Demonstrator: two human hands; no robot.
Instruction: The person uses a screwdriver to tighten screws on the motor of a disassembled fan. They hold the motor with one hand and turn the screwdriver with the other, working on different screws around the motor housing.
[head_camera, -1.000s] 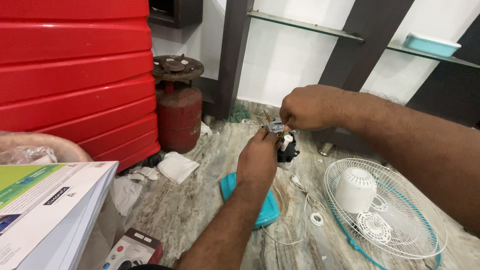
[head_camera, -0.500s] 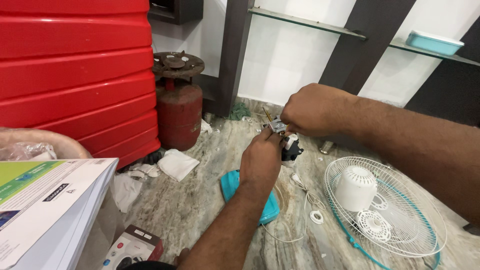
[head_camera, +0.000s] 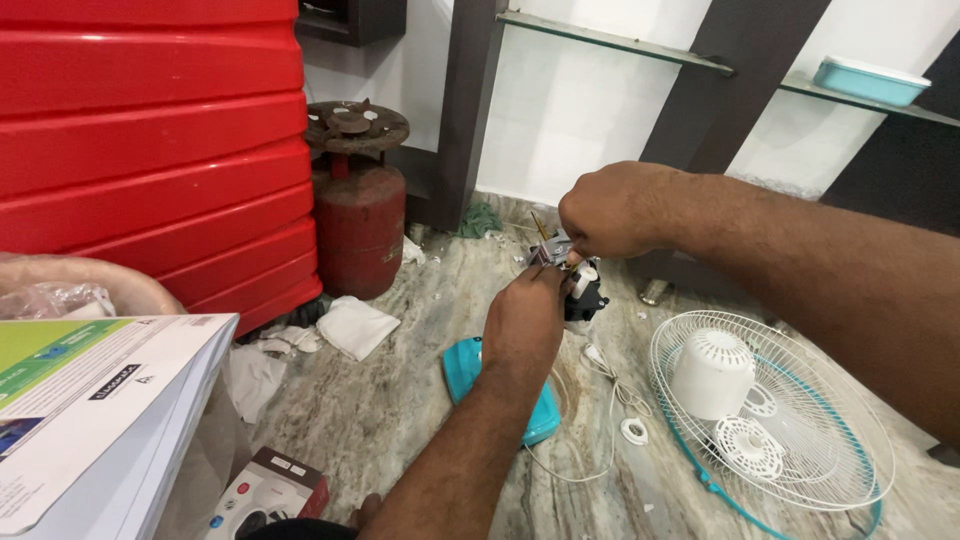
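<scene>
Near the middle of the frame, a little above centre, the person's two hands meet over a small motor part (head_camera: 583, 292), a black-and-white piece with a bit of metal and a thin yellowish wire end sticking up from it. The left hand (head_camera: 527, 318) comes up from the bottom of the frame and is clenched around the part from below, gripping its near side. The right hand (head_camera: 610, 208) reaches in from the right edge, its fingers pinched tight on the metal bit at the top of the same part; what exactly sits between those fingertips is too small to tell. The part is held up off the marble floor (head_camera: 400, 400), just above a teal plastic cover (head_camera: 470, 365) that lies on the floor beneath the left forearm. A thin white cord (head_camera: 605, 385) trails from the part down over the floor, looping near a small white ring (head_camera: 633, 431). At the lower right lies a round white fan guard (head_camera: 800, 440) with a teal rim, and a white cup-shaped housing (head_camera: 712, 372) rests on it. At the upper left stands a big red ribbed tank (head_camera: 150, 150), with a rusty red gas cylinder (head_camera: 358, 215) just beside it. A white cloth (head_camera: 357, 326) lies on the floor near the cylinder, and a cardboard box (head_camera: 90, 390) fills the lower left corner.
</scene>
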